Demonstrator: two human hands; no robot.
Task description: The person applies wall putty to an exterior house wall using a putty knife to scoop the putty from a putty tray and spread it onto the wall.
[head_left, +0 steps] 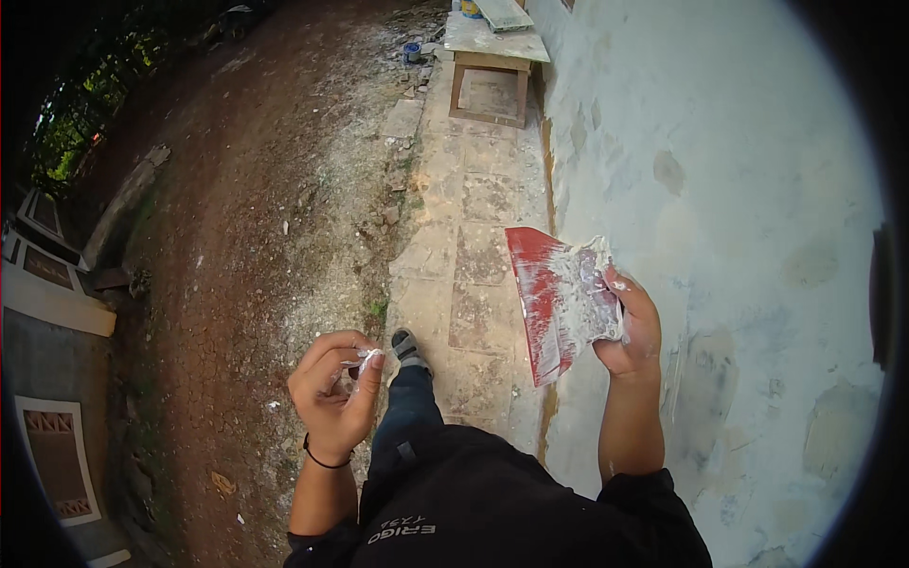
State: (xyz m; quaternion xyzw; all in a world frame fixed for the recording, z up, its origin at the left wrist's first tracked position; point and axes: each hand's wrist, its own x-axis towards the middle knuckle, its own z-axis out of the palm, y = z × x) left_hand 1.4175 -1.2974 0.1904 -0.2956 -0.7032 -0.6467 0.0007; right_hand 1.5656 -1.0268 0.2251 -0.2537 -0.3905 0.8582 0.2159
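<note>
In my right hand [634,322] is a wide red putty spreader [538,275], held by its back edge beside the wall. White putty [589,298] is smeared thickly over the half nearest my fingers, and thin streaks run toward its long free edge. My left hand [331,383] is raised over the ground at the left, its fingers curled and pinched together. White paste shows at the thumb and fingertips; whatever else sits inside the curl is too small to make out. The two hands are well apart.
A pale wall [739,237] with patchy grey spots rises close on my right. Ahead on the tiled walkway [483,199] stands a low wooden table [488,43]. A small blue pot [411,52] sits near it. Rough dirt and rubble [256,218] lie to the left.
</note>
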